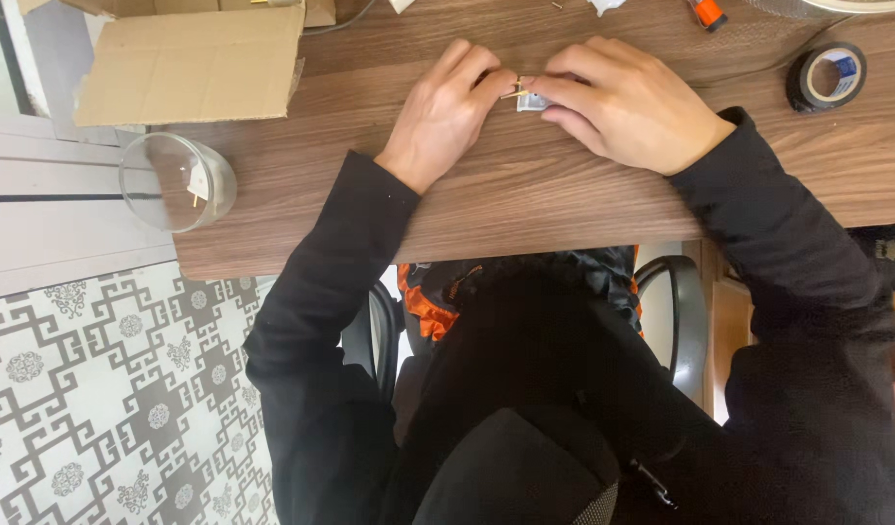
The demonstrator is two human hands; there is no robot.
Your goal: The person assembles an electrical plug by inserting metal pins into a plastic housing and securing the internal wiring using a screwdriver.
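Observation:
Both my hands rest on a brown wooden table [525, 204], fingertips meeting near its far middle. My right hand [627, 102] pinches a small pale, whitish part [532, 101] between thumb and fingers. My left hand [447, 107] holds a thin brass-coloured pin [513, 92] against that part. Most of the small part is hidden by my fingers. Black sleeves cover both forearms.
A clear glass bowl [175, 181] sits at the table's left corner, with a small piece inside. A cardboard box [190, 60] lies at the back left. A roll of black tape [825, 77] lies at the right. An orange tool tip [707, 13] shows at the top edge.

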